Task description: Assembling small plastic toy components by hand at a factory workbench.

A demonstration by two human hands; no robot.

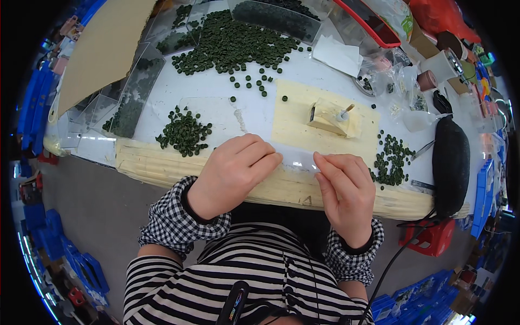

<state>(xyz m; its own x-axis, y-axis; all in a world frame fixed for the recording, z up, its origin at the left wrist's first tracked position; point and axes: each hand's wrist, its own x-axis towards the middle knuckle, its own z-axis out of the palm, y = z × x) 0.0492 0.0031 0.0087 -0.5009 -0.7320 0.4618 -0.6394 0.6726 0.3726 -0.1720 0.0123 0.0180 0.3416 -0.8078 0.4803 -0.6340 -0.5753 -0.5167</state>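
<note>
Between my hands, at the table's front edge, a strip of clear, shiny plastic film (296, 159) is stretched. My left hand (234, 172) is closed with its fingers curled on the film's left end. My right hand (348, 190) pinches the other end between thumb and fingers. Just beyond the film stands a small block wrapped in cream tape (329, 122), with a short wooden stick poking up from it. It rests on a cream taped patch (292, 116) of the white table. Small dark green round pieces lie in a pile (184, 132) left of my left hand and a looser pile (391, 161) beyond my right.
A large heap of green pieces (233, 40) spreads at the back, beside clear plastic boxes (142, 81). Cardboard (103, 49) leans at left. White tissue (337, 55), a red-edged case (379, 27), plastic bags (403, 81) and a black pouch (451, 162) sit at right.
</note>
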